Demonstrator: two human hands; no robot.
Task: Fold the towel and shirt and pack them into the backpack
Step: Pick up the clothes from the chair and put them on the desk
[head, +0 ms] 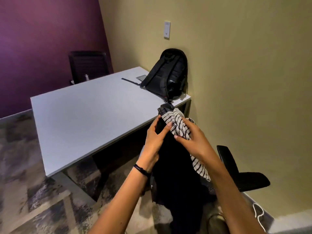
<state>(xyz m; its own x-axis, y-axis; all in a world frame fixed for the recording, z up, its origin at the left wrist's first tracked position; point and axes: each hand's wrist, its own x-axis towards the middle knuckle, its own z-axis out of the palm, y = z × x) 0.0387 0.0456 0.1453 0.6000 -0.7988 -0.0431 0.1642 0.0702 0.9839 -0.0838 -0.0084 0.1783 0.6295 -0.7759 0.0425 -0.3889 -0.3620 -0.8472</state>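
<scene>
The backpack [168, 76] stands on the counter's [84, 115] far right corner, against the wall [236, 65]; a chair [87, 66] sits behind the far edge. Off the near right corner the towel [179, 125] hangs just right of the shirt [173, 166], left hand [155, 137] gripping the shirt, right hand [194, 139] the towel.

My only view is the head camera, worn high and looking forward and steeply down through a wide lens. It is tilted, so the table [84, 115] slants off to the left and the wall [244, 81] climbs on the right. Nearest the lens, at lower centre, the left hand [154, 137] grips the shirt [172, 166] and the right hand [194, 141] grips the towel [179, 125]. The backpack [168, 76] stands well beyond them on the table, against that wall.
</scene>
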